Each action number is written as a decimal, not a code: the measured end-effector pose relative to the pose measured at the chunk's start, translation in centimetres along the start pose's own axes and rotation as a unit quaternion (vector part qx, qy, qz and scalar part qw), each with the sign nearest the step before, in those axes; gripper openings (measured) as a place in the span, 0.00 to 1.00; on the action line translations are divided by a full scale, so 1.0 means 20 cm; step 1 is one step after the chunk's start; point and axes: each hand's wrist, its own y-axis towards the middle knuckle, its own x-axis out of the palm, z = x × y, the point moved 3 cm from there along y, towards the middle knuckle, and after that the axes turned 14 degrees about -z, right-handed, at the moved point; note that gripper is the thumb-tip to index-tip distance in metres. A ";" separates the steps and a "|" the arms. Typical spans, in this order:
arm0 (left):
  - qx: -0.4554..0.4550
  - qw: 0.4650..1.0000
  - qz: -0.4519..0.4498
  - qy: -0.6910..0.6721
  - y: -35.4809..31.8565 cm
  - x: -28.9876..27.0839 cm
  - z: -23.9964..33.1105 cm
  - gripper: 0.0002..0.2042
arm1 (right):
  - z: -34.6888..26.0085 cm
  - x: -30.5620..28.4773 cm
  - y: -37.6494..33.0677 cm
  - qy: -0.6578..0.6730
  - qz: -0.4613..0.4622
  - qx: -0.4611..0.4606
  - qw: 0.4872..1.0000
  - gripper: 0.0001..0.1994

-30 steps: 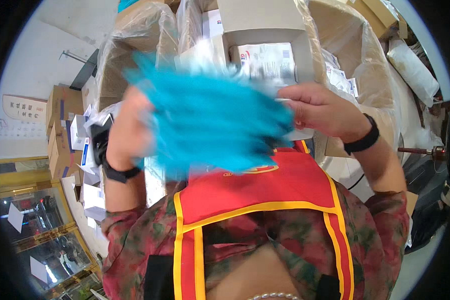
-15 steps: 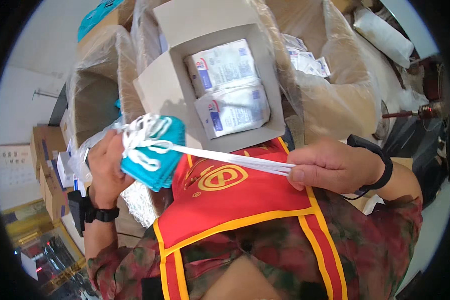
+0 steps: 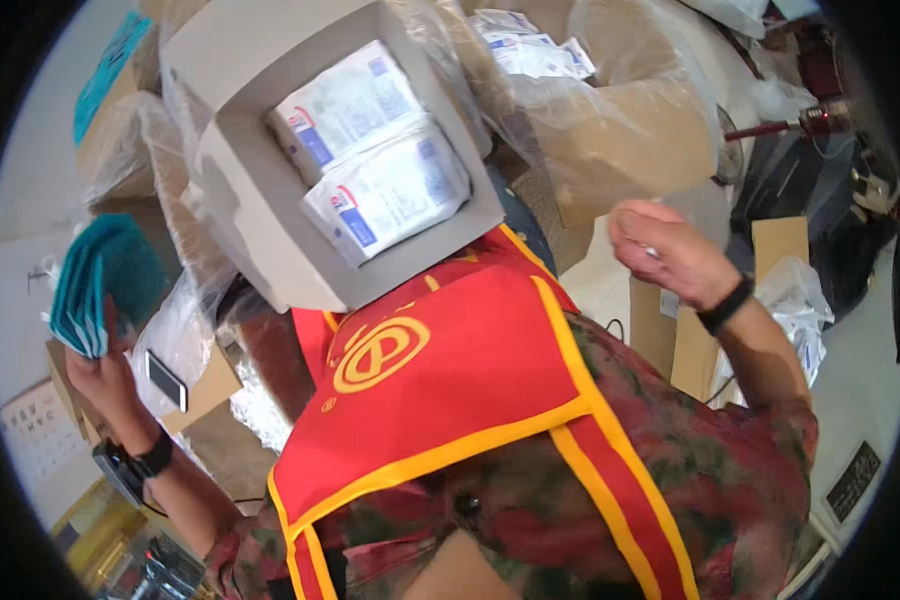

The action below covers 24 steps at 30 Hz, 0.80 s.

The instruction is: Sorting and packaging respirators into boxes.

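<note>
- Teal masks [image 3: 100, 290], a flat stack of them, are in my left hand [image 3: 105, 365], far out at the left edge of the view; the fingers are closed around the lower part of the stack and hold it upright.
- My right hand [image 3: 670, 255] is raised on the other side, well apart from the stack. It is half closed, and I see something small and pale between the fingers, but I cannot tell what it is or if it is really gripped.
- Between the 2 hands, just above the red vest [image 3: 450, 390], an open grey carton [image 3: 270, 200] faces me. It holds 2 white sealed packs [image 3: 375, 170] with blue print, lying side by side and touching each other.
- My judgement on progress: the stack is gathered and even, so the collecting part looks done. The stack is not yet inside any bag or box, so the packing part is left.
- The carton has packs only in its middle; it does not look full to me.
- More white packs [image 3: 525, 45] lie in clear plastic [image 3: 610, 100] over brown boxes behind the carton.
- A dark phone [image 3: 167, 380] lies on a brown box near my left wrist.
</note>
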 end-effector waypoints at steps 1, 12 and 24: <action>0.095 0.995 0.003 -0.017 -0.02 0.10 0.09 0.08 | 0.12 -0.05 0.05 0.093 -0.008 -0.001 0.996 0.08; 0.188 0.970 -0.101 -0.119 -0.09 0.50 0.42 0.09 | 1.05 -0.68 0.29 0.345 0.245 -0.068 0.903 0.08; 0.257 0.960 -0.107 -0.016 -0.15 0.60 0.56 0.14 | 0.37 -0.29 0.31 0.023 0.110 -0.055 0.992 0.12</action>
